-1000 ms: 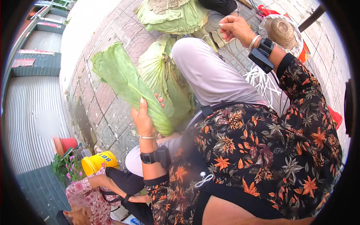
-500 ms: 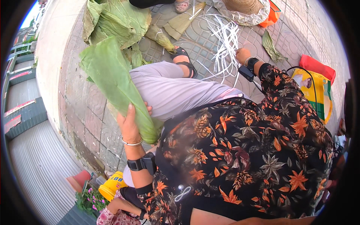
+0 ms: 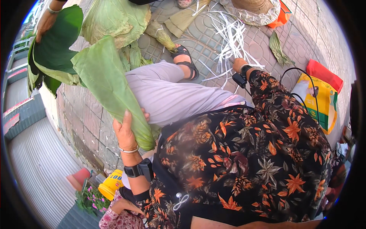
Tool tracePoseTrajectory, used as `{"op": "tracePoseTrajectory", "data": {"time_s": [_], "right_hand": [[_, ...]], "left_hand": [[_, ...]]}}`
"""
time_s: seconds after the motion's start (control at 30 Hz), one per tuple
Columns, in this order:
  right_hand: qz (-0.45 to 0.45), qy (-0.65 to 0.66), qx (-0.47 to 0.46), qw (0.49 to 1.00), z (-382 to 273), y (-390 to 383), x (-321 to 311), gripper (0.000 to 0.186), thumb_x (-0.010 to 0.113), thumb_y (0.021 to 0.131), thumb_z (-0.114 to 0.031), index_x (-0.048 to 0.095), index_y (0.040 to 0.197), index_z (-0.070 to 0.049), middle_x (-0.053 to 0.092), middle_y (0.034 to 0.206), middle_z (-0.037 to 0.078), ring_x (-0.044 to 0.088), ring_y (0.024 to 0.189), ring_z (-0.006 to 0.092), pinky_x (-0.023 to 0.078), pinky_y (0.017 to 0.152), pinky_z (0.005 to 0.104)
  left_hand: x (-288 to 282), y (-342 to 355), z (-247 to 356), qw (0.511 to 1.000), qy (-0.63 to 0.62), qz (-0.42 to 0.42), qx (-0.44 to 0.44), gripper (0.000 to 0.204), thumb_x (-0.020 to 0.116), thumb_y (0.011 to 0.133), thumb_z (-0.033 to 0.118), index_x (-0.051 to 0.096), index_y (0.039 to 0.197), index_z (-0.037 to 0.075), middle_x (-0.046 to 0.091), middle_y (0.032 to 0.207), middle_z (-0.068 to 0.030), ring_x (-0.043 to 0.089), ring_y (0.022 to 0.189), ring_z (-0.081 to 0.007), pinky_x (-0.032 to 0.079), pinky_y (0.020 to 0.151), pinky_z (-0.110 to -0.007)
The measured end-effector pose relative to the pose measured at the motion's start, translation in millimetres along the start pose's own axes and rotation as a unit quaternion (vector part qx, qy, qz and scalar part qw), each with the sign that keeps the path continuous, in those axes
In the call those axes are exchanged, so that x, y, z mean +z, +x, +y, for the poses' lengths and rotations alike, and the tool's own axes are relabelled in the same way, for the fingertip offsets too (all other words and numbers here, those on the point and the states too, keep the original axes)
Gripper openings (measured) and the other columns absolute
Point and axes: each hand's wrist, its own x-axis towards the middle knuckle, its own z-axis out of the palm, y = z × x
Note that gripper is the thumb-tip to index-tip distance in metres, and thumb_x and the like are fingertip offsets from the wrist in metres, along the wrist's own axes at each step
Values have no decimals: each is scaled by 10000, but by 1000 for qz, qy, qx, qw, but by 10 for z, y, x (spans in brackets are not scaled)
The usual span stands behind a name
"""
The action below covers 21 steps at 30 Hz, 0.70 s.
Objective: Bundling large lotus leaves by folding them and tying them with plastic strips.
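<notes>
Two changes stand out to us, with the sandal [image 3: 185, 63] as landmark. In the bigger one, another person's hand [image 3: 45, 26] has come in far to the left of the sandal, gripping a dark leaf [image 3: 63, 42] unseen half a second ago, so a second broad leaf now hangs close by the work. The folded leaf [image 3: 110, 87], left of the sandal and reaching to its near side, stays grasped in the left hand [image 3: 126, 133], thumb on top. The leaf pile [image 3: 114, 23] lies left of the sandal and beyond it. The smaller change: a second ago the right hand [image 3: 239, 65] was raised with loose fingers; now it is right of the sandal, at the white strips [image 3: 231, 38], while the left alone bears the leaf. We cannot tell whether it holds a strip. Of the containers, the yellow bag [image 3: 322, 91] is well right of the sandal, a red packet [image 3: 325, 74] against it; its contents are hidden. The clay pot [image 3: 79, 178] and bucket [image 3: 110, 186] stand left of the sandal and nearer us; we cannot see inside either.
</notes>
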Motion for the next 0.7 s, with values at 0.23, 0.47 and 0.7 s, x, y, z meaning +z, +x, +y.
{"op": "tracePoseTrajectory", "data": {"time_s": [0.23, 0.47, 0.7], "right_hand": [[-16, -9, -38, 999, 115, 162, 70, 328, 495, 797, -168, 657, 1038, -14, 631, 1073, 238, 602, 1045, 364, 485, 899, 414], [76, 63, 39, 994, 302, 265, 330, 259, 535, 795, -130, 683, 993, -51, 654, 1017, 212, 632, 977, 345, 499, 860, 391], [211, 165, 82, 960, 265, 112, 97, 189, 532, 815, -120, 651, 925, -22, 667, 895, 206, 647, 877, 373, 521, 759, 453]], "left_hand": [[54, -30, 54, 1000, 4, 10, 3, 307, 499, 957, 210, 486, 1121, -50, 627, 902, -205, 660, 729, -278, 564, 645, -381], [3, 53, -35, 1000, -19, -18, 6, 293, 490, 950, 178, 479, 1137, -48, 631, 898, -213, 663, 719, -294, 564, 638, -384], [-27, 18, -33, 1000, -3, -9, 8, 313, 495, 961, 231, 497, 1087, -56, 627, 883, -200, 657, 720, -269, 562, 630, -382]]}}
